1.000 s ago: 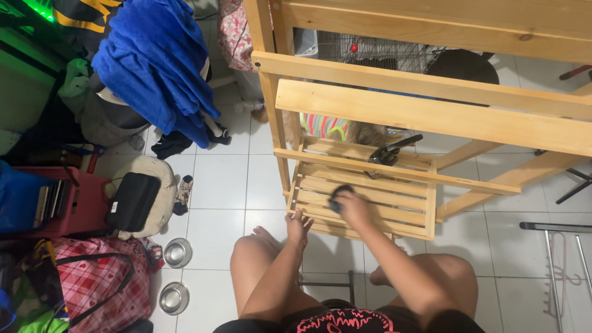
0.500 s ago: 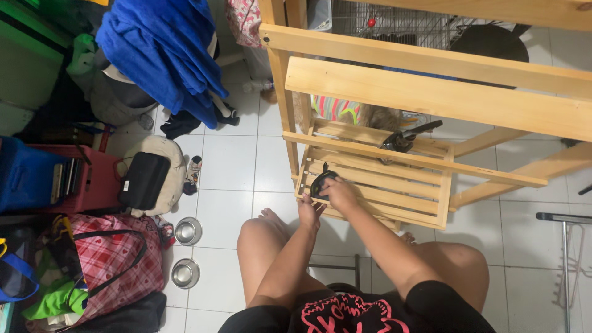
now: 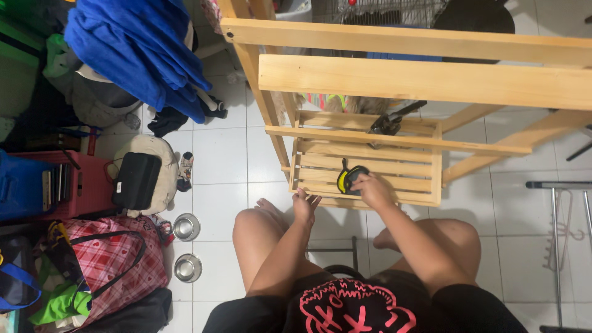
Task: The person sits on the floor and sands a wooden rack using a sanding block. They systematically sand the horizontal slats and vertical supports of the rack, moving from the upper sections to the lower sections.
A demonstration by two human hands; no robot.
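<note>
Fingers of the right hand (image 3: 374,188) gripped a black-and-yellow pad (image 3: 349,179) flat against the slatted lower shelf (image 3: 370,165) of the wooden rack (image 3: 419,80), while the left hand (image 3: 304,206), fingers loosely spread, braced the shelf's front edge.

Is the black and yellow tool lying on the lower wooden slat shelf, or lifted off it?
Lying on it. The black and yellow tool rests flat on the lower wooden slat shelf, under the right hand.

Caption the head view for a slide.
Seated person's right hand presses a black-and-yellow tool on a slatted wooden shelf; left hand steadies its edge.
</note>
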